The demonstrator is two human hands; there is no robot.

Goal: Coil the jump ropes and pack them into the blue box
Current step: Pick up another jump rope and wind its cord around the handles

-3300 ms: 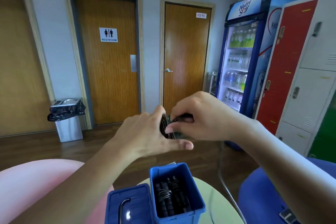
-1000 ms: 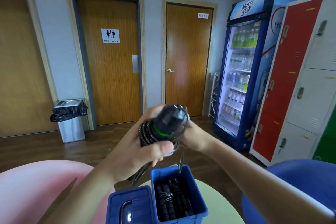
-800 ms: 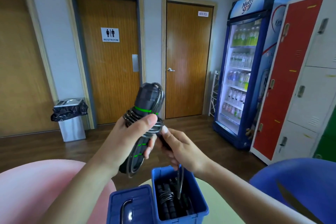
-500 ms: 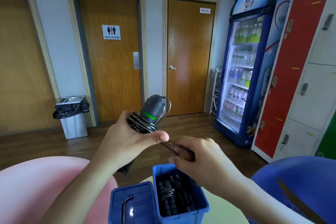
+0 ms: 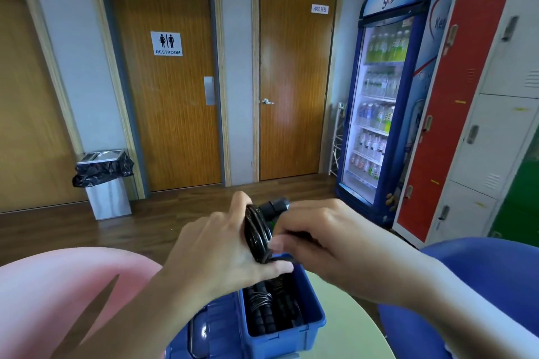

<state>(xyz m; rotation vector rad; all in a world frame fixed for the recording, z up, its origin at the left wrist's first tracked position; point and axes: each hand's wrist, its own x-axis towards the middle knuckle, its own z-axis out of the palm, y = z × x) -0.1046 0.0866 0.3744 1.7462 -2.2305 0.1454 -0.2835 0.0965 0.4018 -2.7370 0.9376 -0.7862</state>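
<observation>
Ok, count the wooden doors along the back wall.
3: a left door cut off by the frame edge, the restroom door in the middle, the hose-reel door beside the drinks fridge.

Coiled jump rope [image 5: 256, 237] lowered toward blue box [image 5: 309, 327]; right hand [image 5: 332, 245] closed in against coil.

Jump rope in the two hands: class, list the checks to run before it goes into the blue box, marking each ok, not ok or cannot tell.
1. Left hand grips the coiled jump rope: ok.
2. Loose end secured: cannot tell, the right hand covers it.
3. Blue box open, lid lying beside it: ok.
4. Box below the hands: ok.
5. Room above the packed ropes: ok, likely; bare wall shows above them.
</observation>
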